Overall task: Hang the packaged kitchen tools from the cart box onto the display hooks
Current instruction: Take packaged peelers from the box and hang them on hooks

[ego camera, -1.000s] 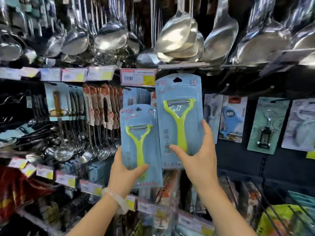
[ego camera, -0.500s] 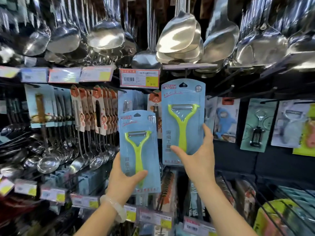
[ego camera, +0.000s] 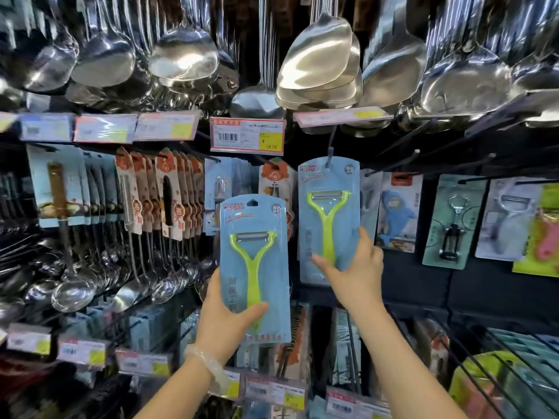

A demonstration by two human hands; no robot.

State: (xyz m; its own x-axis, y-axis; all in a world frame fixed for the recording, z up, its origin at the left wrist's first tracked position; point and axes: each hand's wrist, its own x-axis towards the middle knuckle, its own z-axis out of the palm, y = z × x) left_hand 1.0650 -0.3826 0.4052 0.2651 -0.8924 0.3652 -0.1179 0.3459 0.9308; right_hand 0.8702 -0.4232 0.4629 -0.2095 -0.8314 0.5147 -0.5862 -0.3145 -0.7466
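- Left hand (ego camera: 231,320) grips lower part of one blue-carded green peeler pack (ego camera: 254,261), thumb across the front, fingers behind; pack upright, held free in front of the rack.
- Right hand (ego camera: 355,272) holds second green peeler pack (ego camera: 328,219) by its lower edge, thumb on front, fingers round the right side; its top hole sits at a display hook (ego camera: 330,148), whether fully threaded I cannot tell.
- Two peeler packs total, one per hand.
- Steel ladles and spatulas (ego camera: 317,58) hang in a row above, too many and blurred to count.
- One readable price tag (ego camera: 247,136) between them.
- One pale bracelet (ego camera: 208,365) on left wrist.
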